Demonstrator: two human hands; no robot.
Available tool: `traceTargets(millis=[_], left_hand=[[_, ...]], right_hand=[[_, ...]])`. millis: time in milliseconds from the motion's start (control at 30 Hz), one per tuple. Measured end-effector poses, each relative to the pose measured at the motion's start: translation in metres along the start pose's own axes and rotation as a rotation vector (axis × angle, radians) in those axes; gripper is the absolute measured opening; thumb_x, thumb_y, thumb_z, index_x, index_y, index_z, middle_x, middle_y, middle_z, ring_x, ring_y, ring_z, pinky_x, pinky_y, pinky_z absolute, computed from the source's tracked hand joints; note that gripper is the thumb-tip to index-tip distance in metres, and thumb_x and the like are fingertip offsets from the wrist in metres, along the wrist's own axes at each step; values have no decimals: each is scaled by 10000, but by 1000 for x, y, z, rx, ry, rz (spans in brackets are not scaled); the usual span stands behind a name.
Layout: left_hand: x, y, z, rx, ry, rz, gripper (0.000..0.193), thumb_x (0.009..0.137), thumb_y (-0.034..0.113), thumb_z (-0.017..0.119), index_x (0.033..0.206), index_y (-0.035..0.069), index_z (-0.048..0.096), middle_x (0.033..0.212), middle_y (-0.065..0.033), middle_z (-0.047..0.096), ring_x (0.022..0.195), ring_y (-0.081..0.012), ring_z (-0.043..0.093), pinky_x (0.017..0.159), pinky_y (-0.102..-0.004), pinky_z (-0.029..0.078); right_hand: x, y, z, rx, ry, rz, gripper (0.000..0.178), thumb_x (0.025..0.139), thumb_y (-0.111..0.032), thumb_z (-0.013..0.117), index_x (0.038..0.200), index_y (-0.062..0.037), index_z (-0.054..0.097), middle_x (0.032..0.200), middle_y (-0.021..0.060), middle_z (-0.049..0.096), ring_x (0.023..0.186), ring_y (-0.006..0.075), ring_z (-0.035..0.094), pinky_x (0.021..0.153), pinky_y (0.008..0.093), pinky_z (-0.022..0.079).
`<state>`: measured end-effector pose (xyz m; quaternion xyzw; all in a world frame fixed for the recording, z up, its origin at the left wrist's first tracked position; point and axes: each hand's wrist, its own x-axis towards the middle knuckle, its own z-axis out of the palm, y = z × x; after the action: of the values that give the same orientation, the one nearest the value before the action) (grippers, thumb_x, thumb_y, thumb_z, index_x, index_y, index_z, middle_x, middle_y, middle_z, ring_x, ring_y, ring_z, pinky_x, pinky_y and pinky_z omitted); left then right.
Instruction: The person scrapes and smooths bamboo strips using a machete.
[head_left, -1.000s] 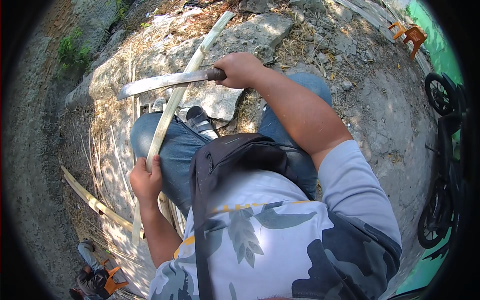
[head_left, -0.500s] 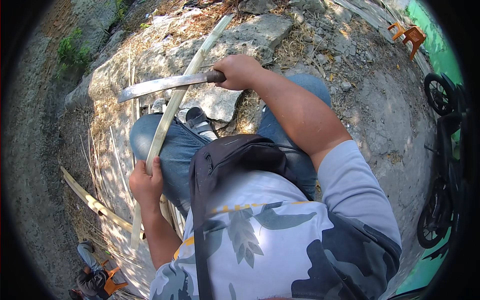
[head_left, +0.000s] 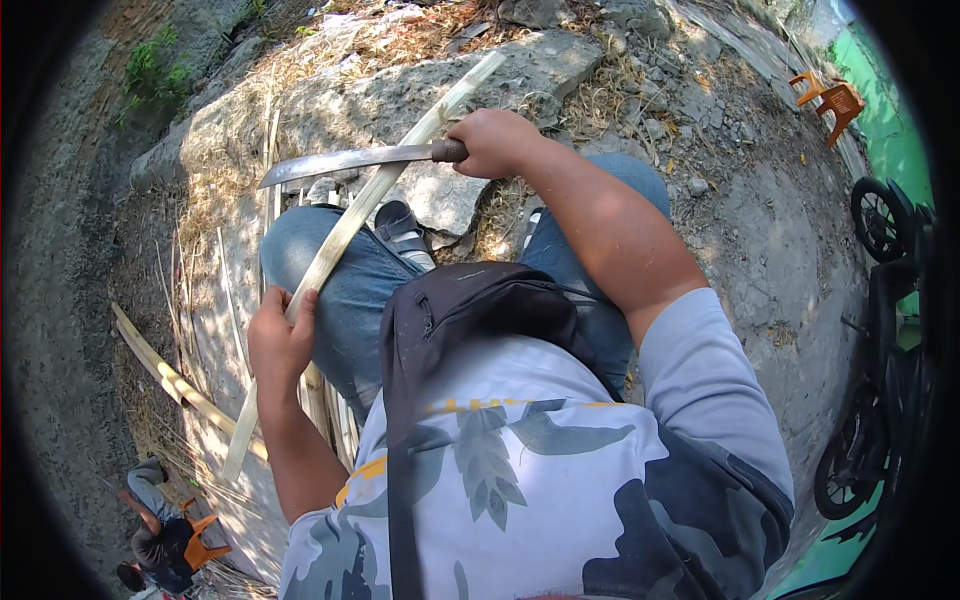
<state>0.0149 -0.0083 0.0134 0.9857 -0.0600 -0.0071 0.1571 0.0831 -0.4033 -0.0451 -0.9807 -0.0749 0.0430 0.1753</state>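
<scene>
My right hand [head_left: 492, 143] is closed round the dark handle of a machete [head_left: 345, 162], whose curved blade points left. The blade lies across a long, pale bamboo strip [head_left: 345, 225], touching or just above it; I cannot tell which. My left hand [head_left: 281, 335] grips that strip lower down, thumb on top. From there the strip slants up to the right over my left knee, its far end above a stone slab, while its near end sticks out below my left wrist.
Split bamboo lengths [head_left: 180, 385] and thin strips [head_left: 230, 290] lie on the ground at my left. A broken stone slab [head_left: 560, 65] is ahead. Another person [head_left: 160, 540] sits at the lower left. Orange chairs [head_left: 838, 103] and a motorcycle [head_left: 880, 330] stand at the right.
The strip has tilted further right at its far end, its near end swinging left. My left hand has moved slightly left and up; my right hand with the machete shifted slightly right.
</scene>
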Motion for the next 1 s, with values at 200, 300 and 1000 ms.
traceTargets(millis=[200, 300, 1000], left_hand=[[-7, -10, 14, -292, 17, 3, 400, 950, 369, 780, 894, 3, 629, 661, -92, 617, 590, -191, 562, 587, -341, 460], [-12, -6, 19, -352, 46, -18, 393, 945, 352, 794, 884, 1, 629, 673, -66, 616, 613, -137, 542, 587, -312, 450], [-11, 35, 32, -503, 80, 172, 255, 988, 227, 742, 1024, -4, 640, 801, -99, 685, 687, -160, 616, 651, -308, 498]], right_hand=[[1, -2, -2, 215, -40, -89, 370, 809, -340, 793, 1065, -77, 744, 943, 166, 744, 880, 359, 721, 793, 457, 560], [-2, -9, 0, 289, -14, -122, 399, 826, -355, 808, 1106, -80, 738, 946, 169, 741, 881, 354, 720, 786, 447, 558], [-7, -28, -2, 592, 228, -247, 369, 847, -343, 839, 1044, -54, 725, 794, 125, 680, 743, 255, 666, 719, 374, 518]])
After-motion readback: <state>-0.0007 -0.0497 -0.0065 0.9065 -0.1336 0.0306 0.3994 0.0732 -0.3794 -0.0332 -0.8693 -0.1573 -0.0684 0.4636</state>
